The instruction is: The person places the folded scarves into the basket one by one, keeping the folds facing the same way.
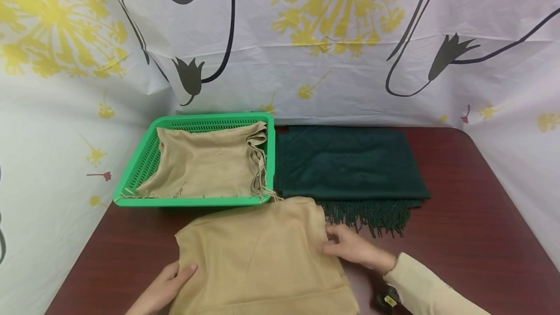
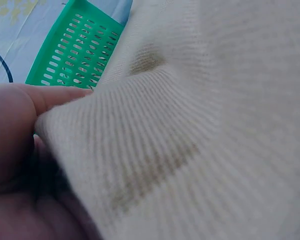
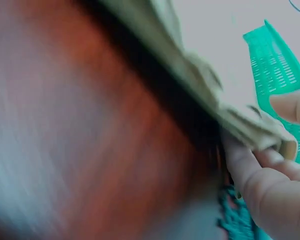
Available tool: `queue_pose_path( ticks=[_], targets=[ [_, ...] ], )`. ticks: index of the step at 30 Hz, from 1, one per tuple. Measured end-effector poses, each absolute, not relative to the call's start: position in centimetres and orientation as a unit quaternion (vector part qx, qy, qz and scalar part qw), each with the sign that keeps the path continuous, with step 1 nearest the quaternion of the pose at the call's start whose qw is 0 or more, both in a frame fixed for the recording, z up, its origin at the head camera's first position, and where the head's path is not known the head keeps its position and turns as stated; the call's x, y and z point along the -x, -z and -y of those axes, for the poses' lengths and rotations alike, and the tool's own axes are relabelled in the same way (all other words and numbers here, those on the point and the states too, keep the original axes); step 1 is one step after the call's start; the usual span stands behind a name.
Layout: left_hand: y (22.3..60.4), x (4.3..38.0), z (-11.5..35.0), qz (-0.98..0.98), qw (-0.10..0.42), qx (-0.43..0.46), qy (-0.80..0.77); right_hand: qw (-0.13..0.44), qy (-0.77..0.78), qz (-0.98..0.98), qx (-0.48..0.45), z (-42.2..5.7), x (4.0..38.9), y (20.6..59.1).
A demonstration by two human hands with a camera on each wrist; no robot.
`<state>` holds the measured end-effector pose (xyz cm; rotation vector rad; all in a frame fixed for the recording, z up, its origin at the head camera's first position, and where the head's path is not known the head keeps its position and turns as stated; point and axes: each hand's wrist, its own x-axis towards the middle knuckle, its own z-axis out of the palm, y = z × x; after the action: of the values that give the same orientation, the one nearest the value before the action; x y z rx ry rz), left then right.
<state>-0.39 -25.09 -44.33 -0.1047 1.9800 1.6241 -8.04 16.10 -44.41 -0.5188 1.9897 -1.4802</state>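
Observation:
A folded beige scarf (image 1: 262, 256) spreads between my two hands at the near side of the table. My left hand (image 1: 164, 283) grips its left edge, thumb lying on top and the other fingers hidden beneath. In the left wrist view, ribbed-looking beige fabric (image 2: 140, 130) bends over that hand. At the scarf's right edge is my right hand (image 1: 352, 247). The right wrist view has its fingers (image 3: 270, 190) tucked under the layered edge, with the thumb raised above it.
Behind the held scarf, a green plastic basket (image 1: 192, 202) contains another folded beige scarf (image 1: 210, 164) with fringe. A folded dark green fringed scarf (image 1: 350, 162) lies to its right on the reddish-brown table (image 1: 463, 198). A patterned white curtain (image 1: 280, 77) hangs behind.

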Motion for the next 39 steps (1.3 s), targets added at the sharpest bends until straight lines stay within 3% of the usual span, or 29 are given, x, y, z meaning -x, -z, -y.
queue_pose_path(
  ticks=[6, 13, 22, 39],
  targets=[
    [44.2, 0.1, 24.8, -0.725, 0.288, 0.062, -0.622, 0.386, 0.689, -0.609, 0.074, -16.2, 7.6, 44.9],
    [44.1, -0.2, 24.5, -0.732, 0.275, 0.084, -0.618, 0.422, 0.716, -0.555, 0.044, -16.0, 7.9, 45.1],
    [43.9, -0.5, 23.4, -0.768, 0.182, 0.146, -0.597, 0.396, 0.698, -0.596, 0.037, -15.6, 7.8, 44.8],
    [42.8, -0.5, 23.4, -0.799, 0.099, 0.151, -0.574, 0.297, 0.691, -0.659, -0.005, -14.8, 7.9, 44.4]
  ],
)
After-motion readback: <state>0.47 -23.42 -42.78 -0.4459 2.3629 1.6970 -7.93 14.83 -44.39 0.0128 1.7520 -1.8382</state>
